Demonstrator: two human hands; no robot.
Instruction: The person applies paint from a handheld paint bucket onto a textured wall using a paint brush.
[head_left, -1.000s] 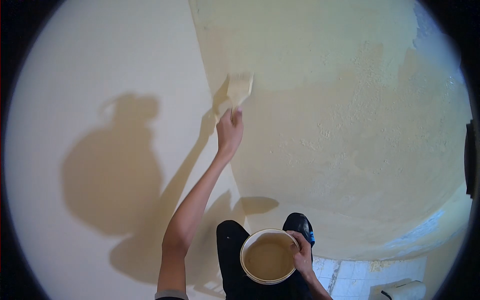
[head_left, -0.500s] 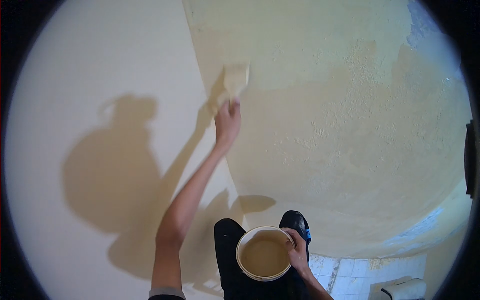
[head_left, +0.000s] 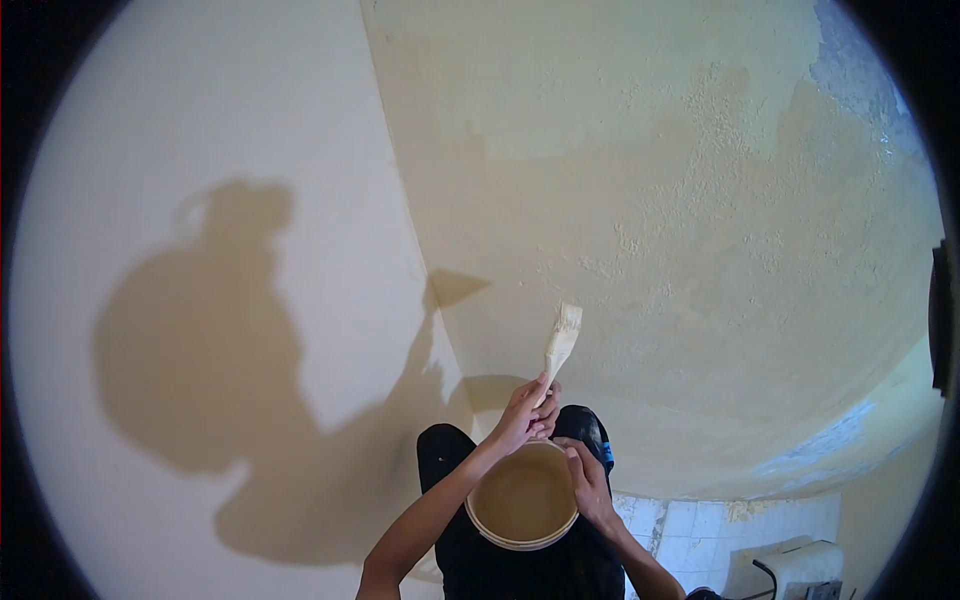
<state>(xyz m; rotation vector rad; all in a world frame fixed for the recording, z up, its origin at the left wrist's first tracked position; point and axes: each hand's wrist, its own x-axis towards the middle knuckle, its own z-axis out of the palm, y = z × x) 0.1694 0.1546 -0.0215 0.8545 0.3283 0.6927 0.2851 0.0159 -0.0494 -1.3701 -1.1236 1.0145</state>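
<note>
A flat paintbrush (head_left: pixel 563 338) with light bristles points upward and slightly right, my left hand (head_left: pixel 524 412) closed around its handle. That hand is just above the far rim of a round bucket (head_left: pixel 522 546), which contains beige liquid that looks like paint. Gripping the bucket's right rim is my right hand (head_left: pixel 588 484), its thumb over the edge. The bucket stands at my lap, between my dark-clothed knees (head_left: pixel 447 455). The brush head appears apart from the painted wall (head_left: pixel 640 350) behind it.
A pale smooth wall (head_left: pixel 130 130) meets the beige, rough-textured wall at a corner on the left. Bluish bare patches (head_left: pixel 860 70) show at upper right. White tiles (head_left: pixel 700 530) and a white object with a black handle (head_left: pixel 808 570) are at lower right.
My left hand has come down and right from the upper wall near the corner to the bucket's far rim, still holding the paintbrush. My right hand remains on the bucket.
</note>
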